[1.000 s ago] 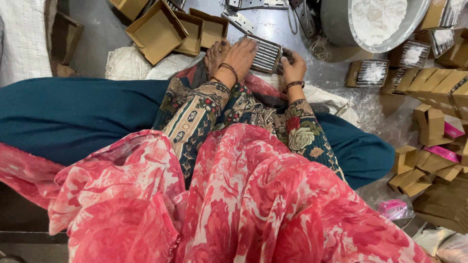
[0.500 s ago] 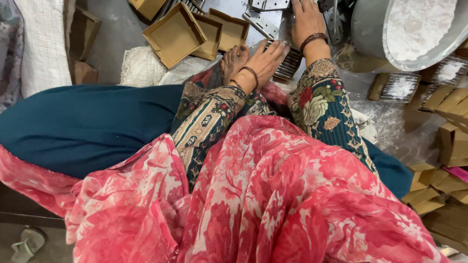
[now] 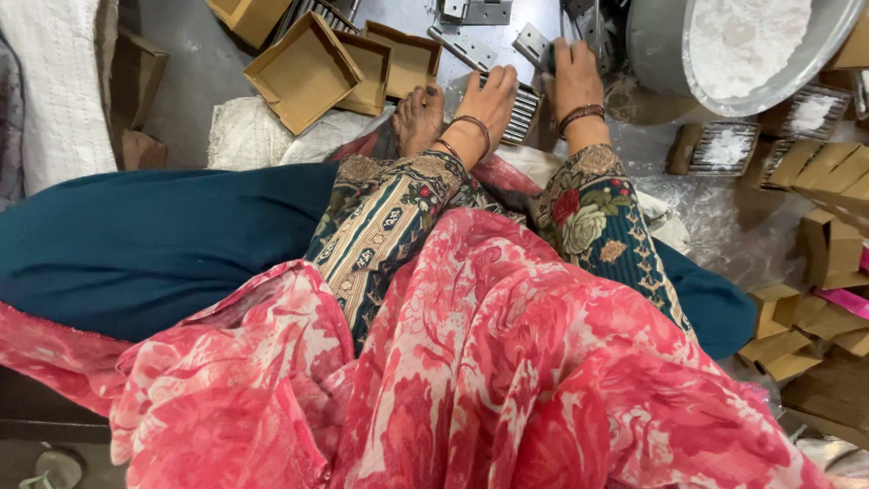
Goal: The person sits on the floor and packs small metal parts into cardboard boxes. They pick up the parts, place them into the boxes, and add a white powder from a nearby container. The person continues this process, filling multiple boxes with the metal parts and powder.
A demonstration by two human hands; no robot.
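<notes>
My left hand (image 3: 487, 101) lies palm down on a flat row of thin white sticks (image 3: 523, 116) on the floor, fingers draped over its near edge. My right hand (image 3: 572, 77) reaches farther out, its fingers curled onto a grey metal hinge (image 3: 536, 43) beside the big basin. My bare foot (image 3: 418, 118) rests just left of the left hand. Both wrists wear bangles, and patterned sleeves cover both arms.
Several open brown cardboard boxes (image 3: 303, 72) lie at the far left. A metal basin of white powder (image 3: 751, 41) stands at the far right. More hinges (image 3: 471, 11), stick rows (image 3: 724, 147) and small closed boxes (image 3: 778, 310) lie around. A red floral cloth (image 3: 507, 380) covers my lap.
My right hand left the row of white sticks and moved away from me onto the metal hinges. My left hand stayed on the sticks. The view shifted left.
</notes>
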